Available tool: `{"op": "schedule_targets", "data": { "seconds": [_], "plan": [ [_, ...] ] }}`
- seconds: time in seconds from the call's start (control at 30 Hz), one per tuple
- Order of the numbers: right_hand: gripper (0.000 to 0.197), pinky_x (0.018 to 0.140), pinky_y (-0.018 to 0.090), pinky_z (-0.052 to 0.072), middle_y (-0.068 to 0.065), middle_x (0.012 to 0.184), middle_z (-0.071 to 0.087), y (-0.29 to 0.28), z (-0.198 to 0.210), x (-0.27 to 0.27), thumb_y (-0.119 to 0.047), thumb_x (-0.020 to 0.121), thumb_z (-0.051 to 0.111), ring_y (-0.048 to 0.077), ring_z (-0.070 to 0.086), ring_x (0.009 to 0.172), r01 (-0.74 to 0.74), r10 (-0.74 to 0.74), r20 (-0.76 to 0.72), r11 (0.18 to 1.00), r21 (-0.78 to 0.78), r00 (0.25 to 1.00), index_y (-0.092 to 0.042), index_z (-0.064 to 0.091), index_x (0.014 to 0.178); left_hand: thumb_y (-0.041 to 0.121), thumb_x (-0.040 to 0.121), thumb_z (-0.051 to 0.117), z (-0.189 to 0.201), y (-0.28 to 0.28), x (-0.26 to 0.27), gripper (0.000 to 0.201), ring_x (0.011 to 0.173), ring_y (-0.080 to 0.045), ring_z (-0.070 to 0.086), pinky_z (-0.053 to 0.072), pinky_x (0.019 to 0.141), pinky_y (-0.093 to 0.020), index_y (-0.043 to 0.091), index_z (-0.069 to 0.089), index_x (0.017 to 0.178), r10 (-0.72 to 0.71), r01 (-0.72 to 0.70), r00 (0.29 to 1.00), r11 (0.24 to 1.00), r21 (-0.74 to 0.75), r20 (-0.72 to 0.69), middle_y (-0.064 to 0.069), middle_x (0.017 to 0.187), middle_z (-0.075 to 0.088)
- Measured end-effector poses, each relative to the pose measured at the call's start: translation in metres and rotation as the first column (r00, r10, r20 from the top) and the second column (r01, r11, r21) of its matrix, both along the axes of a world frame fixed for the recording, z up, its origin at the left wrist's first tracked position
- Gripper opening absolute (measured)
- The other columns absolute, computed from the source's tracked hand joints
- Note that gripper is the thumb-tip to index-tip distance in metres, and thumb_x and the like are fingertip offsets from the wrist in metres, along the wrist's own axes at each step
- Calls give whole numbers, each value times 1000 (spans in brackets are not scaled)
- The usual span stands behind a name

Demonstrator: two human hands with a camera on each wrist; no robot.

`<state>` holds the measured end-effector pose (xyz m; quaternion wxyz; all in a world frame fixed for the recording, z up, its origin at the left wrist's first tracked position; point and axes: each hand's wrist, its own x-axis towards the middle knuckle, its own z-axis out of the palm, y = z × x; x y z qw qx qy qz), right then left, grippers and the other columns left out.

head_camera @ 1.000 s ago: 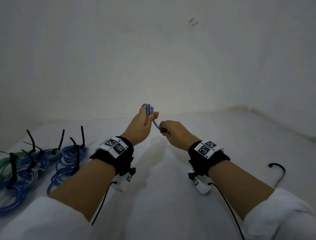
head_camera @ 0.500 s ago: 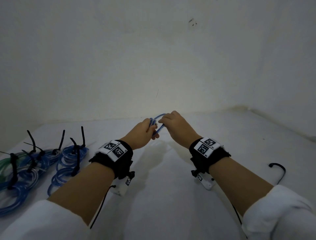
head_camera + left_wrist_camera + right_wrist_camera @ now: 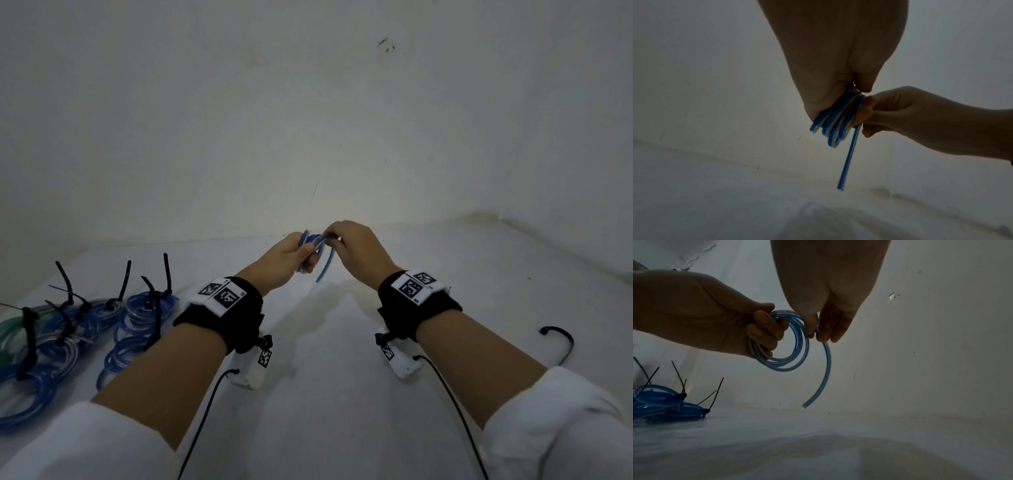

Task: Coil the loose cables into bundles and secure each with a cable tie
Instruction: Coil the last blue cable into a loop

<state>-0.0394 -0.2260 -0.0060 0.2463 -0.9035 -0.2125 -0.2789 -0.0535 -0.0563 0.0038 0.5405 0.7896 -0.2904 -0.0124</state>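
A blue cable (image 3: 317,251) (image 3: 797,344) is wound into a small coil above the white surface. My left hand (image 3: 289,255) (image 3: 760,331) grips the coil with its fingers curled through the loops. My right hand (image 3: 346,240) (image 3: 818,331) pinches the cable just beside the coil. The loose tail (image 3: 823,374) (image 3: 847,159) curves down from that pinch and ends in the air. The left wrist view shows the loops (image 3: 836,120) edge-on between both hands. A black cable tie (image 3: 561,342) lies loose on the surface at the right.
Several tied blue, green and clear cable bundles (image 3: 68,329) (image 3: 663,404) lie at the left, black tie tails sticking up. A white wall (image 3: 308,120) rises just behind the hands and meets a side wall at the right. Black wrist-camera leads hang under both forearms.
My right hand has swung up and over from below the coil to its top, laying another turn of cable on. The free tail is shorter. The left hand dropped slightly.
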Motion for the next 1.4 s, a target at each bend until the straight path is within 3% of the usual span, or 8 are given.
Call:
{"op": "schedule_targets", "data": {
  "seconds": [0.17, 0.33, 0.43, 0.57, 0.73, 1.13, 1.3, 1.4],
  "plan": [
    [15, 69, 38, 47, 12, 82, 64, -8, -8, -8, -2, 88, 54, 28, 58, 77, -10, 44, -146, 973, 228, 988, -10, 44, 96, 12, 101, 30, 2, 2, 8, 21, 58, -6, 50, 46, 67, -21, 11, 46, 89, 25, -49, 994, 970, -236, -104, 2, 71, 46],
    [15, 68, 33, 52, 13, 86, 65, -6, -14, -12, 6, 87, 48, 23, 58, 66, -128, 165, -139, 962, 241, 976, -5, 55, 95, 14, 101, 30, -2, 4, 15, 21, 62, -10, 50, 42, 71, -25, 10, 47, 90, 53, -116, 982, 927, -357, -182, 2, 72, 47],
    [33, 74, 28, 52, 7, 96, 63, -7, -18, -10, 14, 82, 42, 17, 57, 74, -173, 192, -155, 977, 125, 969, -4, 59, 103, 12, 101, 29, -1, 6, 16, 24, 62, -10, 49, 41, 70, -24, 10, 48, 87, 12, -120, 972, 884, -453, -235, 1, 73, 47],
    [14, 74, 37, 50, 7, 93, 59, -6, -16, -9, 1, 82, 61, 23, 58, 78, -164, 159, -72, 984, -72, 985, -5, 60, 94, 11, 101, 29, 2, 5, 16, 26, 63, -12, 47, 40, 68, -24, 10, 48, 84, -13, -121, 968, 849, -515, -250, 0, 73, 47],
    [5, 69, 20, 41, 6, 99, 49, -6, -15, -8, -11, 84, 65, 17, 51, 73, -157, 159, 82, 987, -25, 984, -7, 65, 87, 11, 102, 28, 1, 9, 19, 23, 69, -14, 47, 42, 72, -24, 9, 48, 89, -31, -124, 965, 822, -556, -262, -1, 78, 48],
    [15, 62, 8, 32, -7, 66, 47, 12, -12, -11, -9, 87, 60, 1, 45, 61, -133, 145, -58, 975, 176, 988, 1, 65, 77, 14, 102, 28, -10, -13, 12, 21, 87, -14, 58, 46, 85, -27, 11, 49, 103, 29, -152, 972, 834, -530, -232, -5, 94, 60],
    [16, 62, 32, 53, 12, 72, 63, 11, -12, -15, -14, 87, 62, 14, 61, 57, -161, 210, -177, 953, 257, 962, 0, 67, 80, 18, 100, 33, -13, -13, 11, 14, 74, -10, 50, 43, 70, -15, 8, 44, 100, 162, -173, 985, 945, -278, -63, -1, 82, 53],
    [8, 57, 27, 51, 6, 79, 64, 5, -12, -18, -14, 84, 64, 15, 60, 63, -138, 178, -67, 907, 397, 982, -8, 60, 88, 14, 100, 34, -10, -12, 15, 12, 70, -10, 44, 37, 68, -20, 9, 43, 95, 199, -190, 979, 967, -168, 40, 2, 78, 47]
  ]
}}
